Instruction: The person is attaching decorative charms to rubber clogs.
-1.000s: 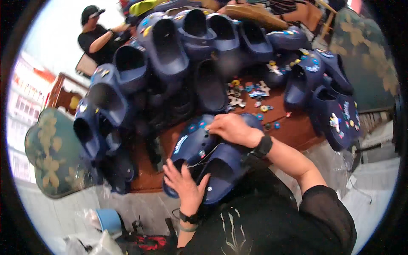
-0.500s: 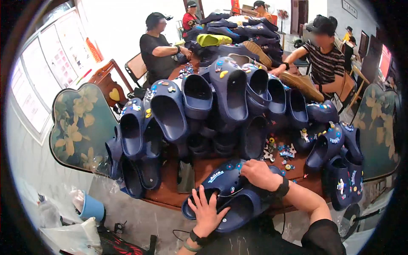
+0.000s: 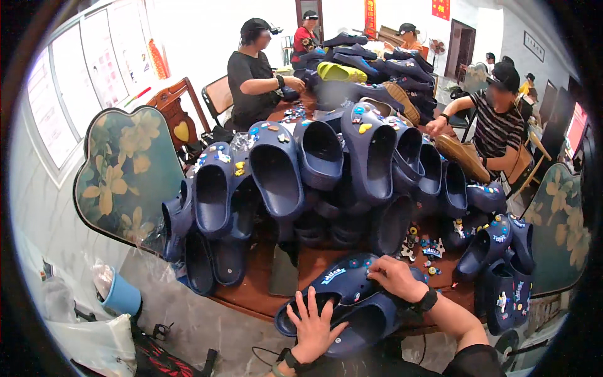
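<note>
At the table's near edge lies a pair of dark blue clogs. The farther clog (image 3: 342, 276) has colourful charms on its upper, among them a light blue nameplate. The nearer clog (image 3: 370, 317) lies beside it, its opening facing up. My left hand (image 3: 314, 327) rests with spread fingers on the farther clog, its thumb reaching toward the nearer one; one fingertip seems to dip into the farther clog's opening. My right hand (image 3: 399, 281) has its fingers pinched together against the farther clog's upper. What sits between those fingertips is hidden. Loose charms (image 3: 432, 250) are scattered just beyond.
A bank of upright clogs (image 3: 276, 169) spans the table (image 3: 251, 292), with more decorated clogs (image 3: 502, 276) at the right. A dark flat object (image 3: 284, 276) lies left of my work. Co-workers sit around the far pile (image 3: 389, 75). A blue bin (image 3: 122, 295) stands at lower left.
The view has shifted, so the scene sits lower and farther right. My hands keep their places on the clog. The co-worker at the right has lifted a hand off the tan-soled shoe.
</note>
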Available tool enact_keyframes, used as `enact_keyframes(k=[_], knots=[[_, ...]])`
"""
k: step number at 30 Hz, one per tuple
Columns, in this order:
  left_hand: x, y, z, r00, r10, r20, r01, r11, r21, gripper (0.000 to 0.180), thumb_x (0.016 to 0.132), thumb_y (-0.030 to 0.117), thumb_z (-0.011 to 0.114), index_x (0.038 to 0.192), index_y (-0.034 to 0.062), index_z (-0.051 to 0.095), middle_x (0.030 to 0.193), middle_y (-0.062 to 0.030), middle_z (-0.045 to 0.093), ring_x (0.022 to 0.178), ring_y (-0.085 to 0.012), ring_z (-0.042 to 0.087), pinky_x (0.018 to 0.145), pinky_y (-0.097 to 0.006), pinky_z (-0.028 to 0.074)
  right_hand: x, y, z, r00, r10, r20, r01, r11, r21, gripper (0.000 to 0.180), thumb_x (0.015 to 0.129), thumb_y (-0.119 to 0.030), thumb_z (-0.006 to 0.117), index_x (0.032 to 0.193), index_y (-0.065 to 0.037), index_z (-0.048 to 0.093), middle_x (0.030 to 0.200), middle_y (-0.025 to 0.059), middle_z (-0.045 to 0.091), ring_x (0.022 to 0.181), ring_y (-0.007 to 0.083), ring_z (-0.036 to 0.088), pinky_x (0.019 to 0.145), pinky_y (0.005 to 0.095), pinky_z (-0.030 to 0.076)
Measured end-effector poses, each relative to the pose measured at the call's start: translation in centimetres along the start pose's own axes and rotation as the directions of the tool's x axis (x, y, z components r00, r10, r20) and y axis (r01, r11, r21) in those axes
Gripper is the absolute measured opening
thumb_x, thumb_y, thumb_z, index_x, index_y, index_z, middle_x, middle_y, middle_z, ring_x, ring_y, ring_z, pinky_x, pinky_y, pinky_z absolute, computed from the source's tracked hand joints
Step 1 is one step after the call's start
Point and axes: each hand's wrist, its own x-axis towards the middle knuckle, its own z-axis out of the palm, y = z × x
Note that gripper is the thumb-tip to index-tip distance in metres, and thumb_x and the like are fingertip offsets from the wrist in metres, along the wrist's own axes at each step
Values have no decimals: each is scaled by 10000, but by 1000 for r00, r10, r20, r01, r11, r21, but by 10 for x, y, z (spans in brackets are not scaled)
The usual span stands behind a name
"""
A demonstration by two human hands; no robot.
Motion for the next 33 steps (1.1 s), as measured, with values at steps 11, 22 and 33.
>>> enact_keyframes(k=[11,22,33], knots=[[3,-2,1,1000,30,-5,-30,999,18,712,776,521,749,1276,80,501,1540,-333,186,1408,-566,152,1036,-745,148,-13,0,-9,996,-81,-20,82,996,32,144,811,-148,753,926,-81,697,909,96,665,848,301,658,710,378,546],[-3,3,-3,999,31,5,-32,999,22,785,749,499,777,1312,55,458,1552,-324,160,1423,-548,129,1048,-734,140,-36,3,3,987,112,-117,-95,986,138,171,854,-159,715,963,-31,684,902,141,677,867,316,654,731,387,532],[10,4,-3,999,42,-19,-41,999,28,761,748,437,793,1292,27,453,1565,-306,154,1428,-531,143,1077,-696,147,-33,15,1,922,317,-221,-209,890,406,202,926,-113,654,1071,20,696,842,136,723,696,161,689,642,303,532]])
